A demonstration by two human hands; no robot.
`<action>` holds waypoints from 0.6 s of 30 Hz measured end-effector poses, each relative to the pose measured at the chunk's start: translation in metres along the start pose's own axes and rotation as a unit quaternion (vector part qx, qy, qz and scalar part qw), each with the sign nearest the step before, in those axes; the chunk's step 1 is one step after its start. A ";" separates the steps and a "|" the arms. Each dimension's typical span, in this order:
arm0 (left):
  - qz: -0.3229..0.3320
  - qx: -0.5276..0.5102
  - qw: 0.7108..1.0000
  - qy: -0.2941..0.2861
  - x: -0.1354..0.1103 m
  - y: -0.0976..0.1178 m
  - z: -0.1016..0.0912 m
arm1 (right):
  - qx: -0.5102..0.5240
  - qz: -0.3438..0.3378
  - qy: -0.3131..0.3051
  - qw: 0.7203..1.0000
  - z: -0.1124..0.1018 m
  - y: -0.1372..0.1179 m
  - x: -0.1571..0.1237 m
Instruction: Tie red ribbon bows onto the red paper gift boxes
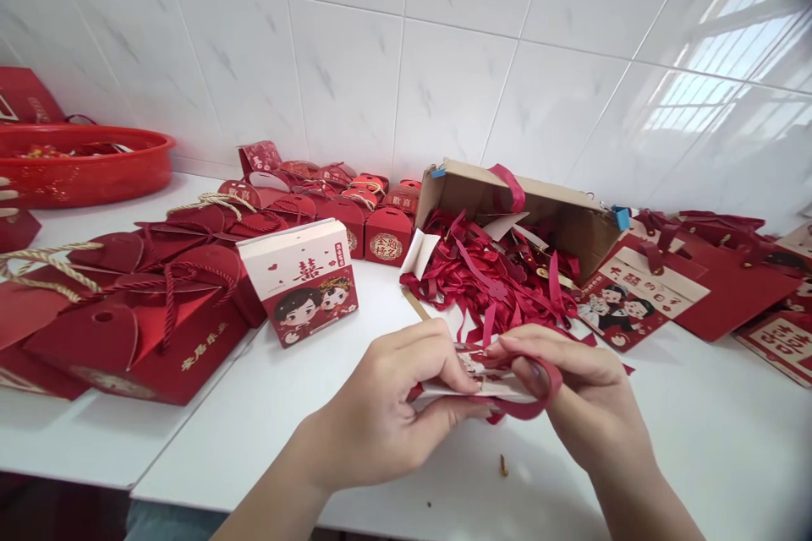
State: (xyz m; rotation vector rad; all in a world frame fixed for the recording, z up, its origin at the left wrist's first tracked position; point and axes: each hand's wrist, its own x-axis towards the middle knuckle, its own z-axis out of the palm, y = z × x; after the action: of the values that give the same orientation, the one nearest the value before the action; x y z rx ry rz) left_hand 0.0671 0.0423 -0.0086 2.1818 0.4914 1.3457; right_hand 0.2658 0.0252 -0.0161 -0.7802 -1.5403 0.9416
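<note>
Near the table's front, my left hand grips a small red-and-white paper gift bag between thumb and fingers; cartoon print shows on it. My right hand pinches a red ribbon that loops out at the bag's right end. Both hands hide much of the bag. Just behind them, a cardboard box lies on its side with a heap of red ribbons spilling out. A small brass-coloured piece lies on the table below my hands.
A stack of flat printed cards stands left of my hands. Red gift boxes with rope handles fill the left side. Finished-looking bags lie at right. Another person's fingers show beside a red basin.
</note>
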 end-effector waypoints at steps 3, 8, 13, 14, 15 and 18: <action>-0.005 -0.001 1.000 0.005 0.001 0.001 0.000 | 0.007 -0.014 -0.012 1.000 0.002 0.001 0.000; -0.024 -0.005 1.000 0.004 0.002 0.002 -0.001 | 0.017 -0.049 -0.050 0.997 0.004 -0.001 0.000; -0.027 -0.005 1.000 0.003 0.002 0.002 -0.002 | 0.012 -0.060 -0.041 0.997 0.004 -0.001 -0.001; -0.028 -0.006 1.000 0.005 0.002 0.002 -0.002 | 0.011 -0.065 -0.038 0.997 0.004 0.000 -0.001; -0.030 -0.007 1.000 0.007 0.002 0.001 -0.002 | 0.009 -0.068 -0.036 0.997 0.004 0.001 0.000; -0.028 -0.008 1.000 0.006 0.001 0.001 -0.001 | 0.005 -0.076 -0.030 0.997 0.003 0.002 0.000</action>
State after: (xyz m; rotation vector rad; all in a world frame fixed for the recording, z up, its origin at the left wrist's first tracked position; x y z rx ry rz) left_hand 0.0665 0.0427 -0.0065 2.1320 0.5396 1.3307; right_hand 0.2624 0.0258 -0.0183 -0.6222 -1.6223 0.8661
